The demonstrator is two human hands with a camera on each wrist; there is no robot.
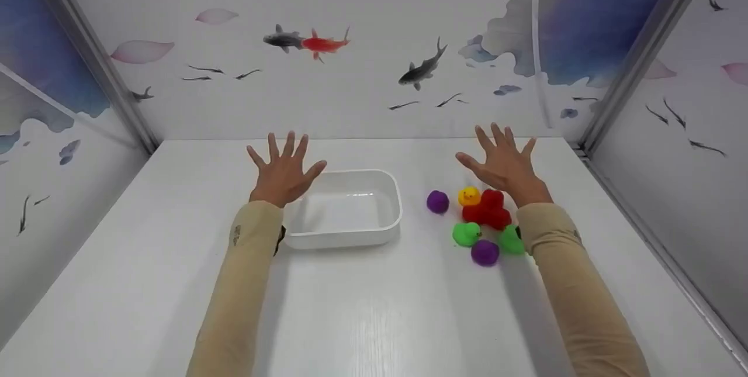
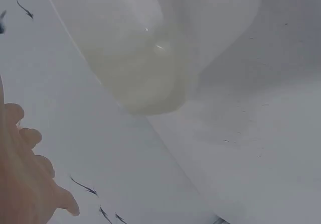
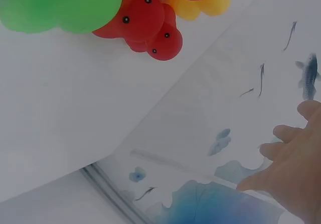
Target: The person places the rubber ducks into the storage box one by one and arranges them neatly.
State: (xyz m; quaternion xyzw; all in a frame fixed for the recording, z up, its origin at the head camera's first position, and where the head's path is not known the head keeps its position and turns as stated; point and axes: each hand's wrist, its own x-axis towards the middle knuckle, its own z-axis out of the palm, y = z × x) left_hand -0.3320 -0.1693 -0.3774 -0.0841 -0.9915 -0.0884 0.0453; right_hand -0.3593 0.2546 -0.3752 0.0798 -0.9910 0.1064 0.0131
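Note:
With fingers spread and straight, my left hand hovers at the left end of a white plastic tub, holding nothing. My right hand is likewise spread, above and behind a cluster of small toy ducks. In the cluster are red ducks, a yellow duck, a green duck and a purple duck. Another purple duck sits apart toward the tub. A second green duck is partly hidden by the right sleeve. The right wrist view shows red ducks up close.
Everything stands on a white table. A back wall printed with fish and petals rises at its far edge. Side panels with metal corner posts enclose the left and right.

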